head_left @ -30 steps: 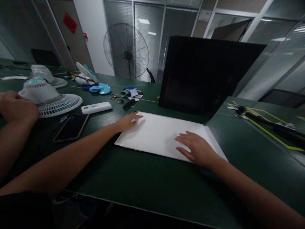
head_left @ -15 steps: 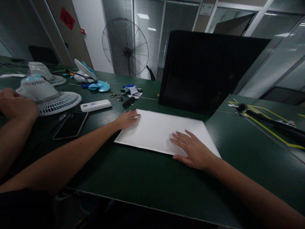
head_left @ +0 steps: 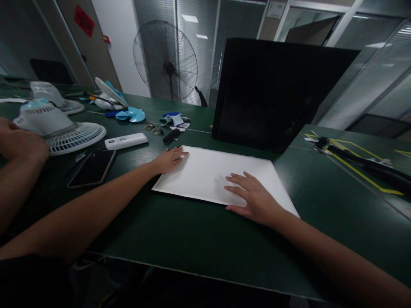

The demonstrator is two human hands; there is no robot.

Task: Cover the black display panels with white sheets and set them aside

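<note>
A flat white rectangular panel (head_left: 205, 175) with a thin dark edge lies on the green table (head_left: 180, 239). At its far left corner, my left hand (head_left: 170, 160) rests with outstretched fingers on the surface. Over the panel's near right part is my right hand (head_left: 253, 199), palm down and fingers spread; whether the fingertips touch it I cannot tell. Neither hand grips anything. Behind the panel stands a large black screen-like slab (head_left: 272, 94), tilted back.
Another person's hand (head_left: 24, 143) is at the left by a white fan part (head_left: 77, 137). A phone (head_left: 93, 169), a white handheld device (head_left: 126, 141), glasses (head_left: 154, 128) and a black object (head_left: 171, 136) lie nearby. Yellow-and-black cables (head_left: 362, 160) spread at the right.
My right hand has shifted slightly left, its fingers spread wider. My left hand stays at the panel's corner. The whole view has moved a little.
</note>
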